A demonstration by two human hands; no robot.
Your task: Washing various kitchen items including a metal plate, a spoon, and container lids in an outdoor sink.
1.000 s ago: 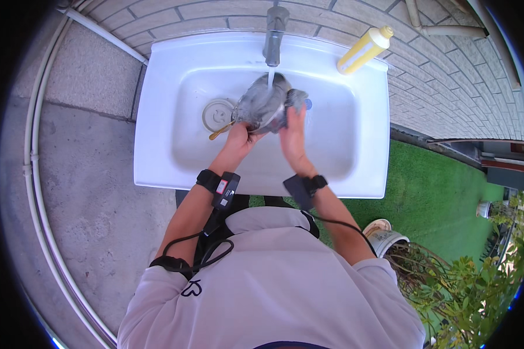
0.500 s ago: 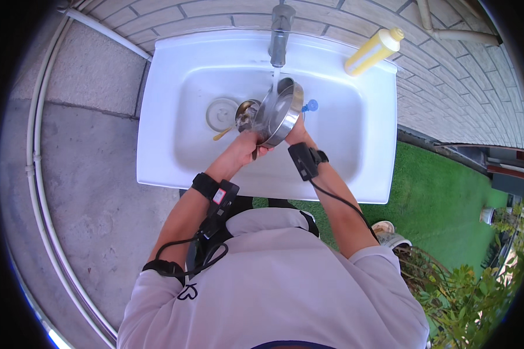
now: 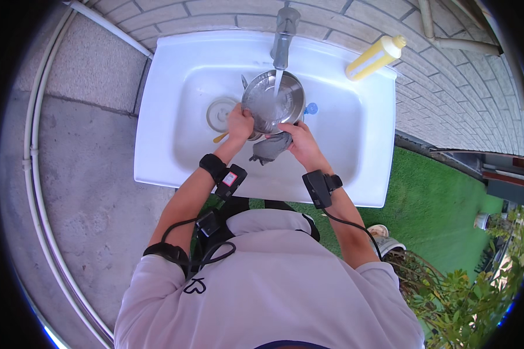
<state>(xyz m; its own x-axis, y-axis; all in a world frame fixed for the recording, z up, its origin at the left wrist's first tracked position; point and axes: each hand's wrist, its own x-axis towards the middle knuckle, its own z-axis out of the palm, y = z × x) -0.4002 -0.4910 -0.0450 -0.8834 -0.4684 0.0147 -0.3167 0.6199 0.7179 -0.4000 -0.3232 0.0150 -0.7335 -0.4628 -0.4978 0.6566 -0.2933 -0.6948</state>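
Hands hold things over a white sink point(image 3: 174, 145). Left hand point(image 3: 239, 123) grips a steel bowl's point(image 3: 273, 103) rim under running tap point(image 3: 283, 35) water. Right hand point(image 3: 298, 144) clutches a grey cloth point(image 3: 269, 149).

I count one white sink point(image 3: 332, 168), one tap point(image 3: 283, 36) running into one steel bowl point(image 3: 273, 102), one grey cloth point(image 3: 269, 149), one yellow bottle point(image 3: 374, 57), one round drain strainer point(image 3: 219, 113), one small blue thing point(image 3: 311, 108), and my two hands, left point(image 3: 240, 122) and right point(image 3: 297, 141).
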